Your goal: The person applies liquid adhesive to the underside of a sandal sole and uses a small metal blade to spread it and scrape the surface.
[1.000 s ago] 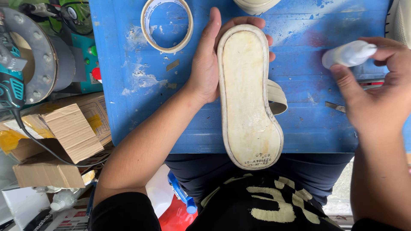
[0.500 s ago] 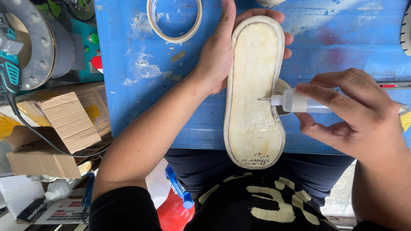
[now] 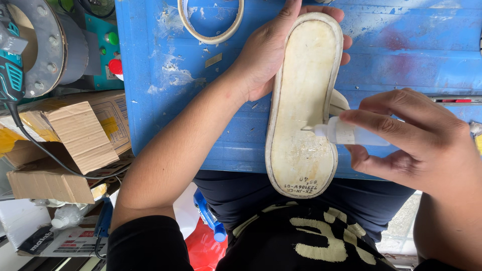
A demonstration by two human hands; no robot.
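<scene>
Evidently light and stiff, the sole (image 3: 304, 100) is gripped along its edge by left hand (image 3: 266, 55); right hand (image 3: 416, 135) fingers pinch a small bottle (image 3: 346, 133).

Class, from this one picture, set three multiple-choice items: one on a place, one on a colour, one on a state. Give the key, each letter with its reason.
1. Where does the tip of the small bottle point?
A. At the sole
B. At the tape ring
C. At the cardboard box

2. What colour is the table?
A. Red
B. Blue
C. Green

3. What is the left hand doing?
A. Lying flat on the table
B. Lifting the tape ring
C. Gripping the sole's edge

Key: 1 A, the nozzle lies over the sole's lower half. 2 B, its worn top is blue. 3 C, its fingers wrap around the sole, while the right hand holds the bottle.
</scene>
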